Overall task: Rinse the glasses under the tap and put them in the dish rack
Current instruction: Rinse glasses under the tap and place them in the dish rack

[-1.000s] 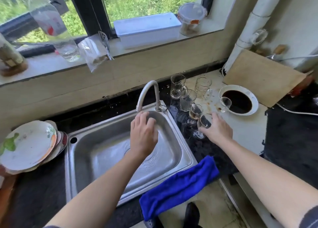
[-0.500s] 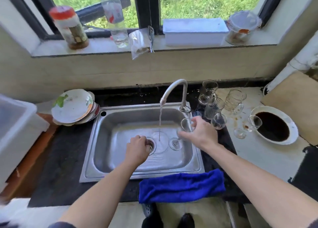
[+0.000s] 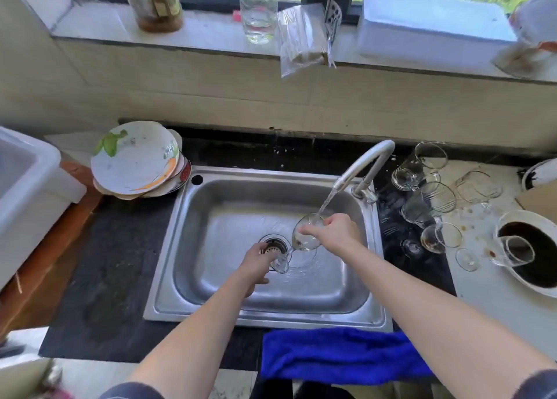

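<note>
– Over the rectangular stainless steel sink [image 3: 265, 311], what was found changed?

– Half a second before, the clear stemmed wine glass [image 3: 304, 239] was held at the basin's right edge, beside the running water [image 3: 327, 201], by the right hand alone. At this moment it lay tilted under the curved grey metal tap [image 3: 366, 163], rim toward the spout, and the water ran into its bowl.

– And the hands?

– The right hand [image 3: 334, 232] gripped the bowl from above, fingers curled round its upper side. The left hand [image 3: 257, 261], earlier idle near the drain, had come to the foot of the glass. Its fingertips appeared to pinch the foot, though the clear glass made the contact hard to confirm.

– Condition of the glass?

– A brownish mark showed low in the bowl.

– Bearing on the task?

– Rinsing of this glass was judged begun, not complete. The other clear drinking glasses [image 3: 434, 187] stood and lay on the counter right of the sink, apart from both hands, several with brown residue. No dish rack could be identified with certainty. Whether the white plastic tub [image 3: 27, 187] at the left edge served that purpose could not be told.
</note>
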`<state>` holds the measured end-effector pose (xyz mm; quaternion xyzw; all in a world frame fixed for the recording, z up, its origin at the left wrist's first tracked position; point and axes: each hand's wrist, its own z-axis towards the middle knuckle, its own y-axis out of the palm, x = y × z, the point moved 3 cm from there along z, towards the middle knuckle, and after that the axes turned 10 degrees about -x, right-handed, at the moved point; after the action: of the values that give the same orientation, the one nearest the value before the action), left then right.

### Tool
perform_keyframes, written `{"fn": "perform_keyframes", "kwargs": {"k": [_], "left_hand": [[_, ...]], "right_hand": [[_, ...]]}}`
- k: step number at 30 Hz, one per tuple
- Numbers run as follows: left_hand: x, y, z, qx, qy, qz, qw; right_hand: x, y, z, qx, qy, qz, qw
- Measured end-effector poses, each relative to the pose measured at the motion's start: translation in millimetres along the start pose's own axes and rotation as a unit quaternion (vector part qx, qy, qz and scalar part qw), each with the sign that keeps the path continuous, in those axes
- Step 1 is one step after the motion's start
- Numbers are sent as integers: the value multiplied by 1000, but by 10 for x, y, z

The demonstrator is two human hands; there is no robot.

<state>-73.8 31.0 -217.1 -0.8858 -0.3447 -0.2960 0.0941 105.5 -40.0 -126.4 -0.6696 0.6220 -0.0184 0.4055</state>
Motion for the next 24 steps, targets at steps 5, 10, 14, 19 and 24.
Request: {"fn": "perform_keyframes", "kwargs": {"k": [5,10,14,19,24], "left_hand": [[18,105,253,-51,-36,-253,965],[47,92,321,-66,-37,-287,955],[87,46,280,-108,-76,-256,958],[66,8,210,-96,-80,-226,966],[-33,-10,209,-40,-70,-244,966]], "right_hand": [[-9,-27,181,-12,42,40,998],[40,-77,289,-61,3,39,997],[-10,-145,269,-183,-107,72,975],[-98,-280,353,-170,-157,54,971],[-145,-236,386,-218,-192,-13,957]]}}
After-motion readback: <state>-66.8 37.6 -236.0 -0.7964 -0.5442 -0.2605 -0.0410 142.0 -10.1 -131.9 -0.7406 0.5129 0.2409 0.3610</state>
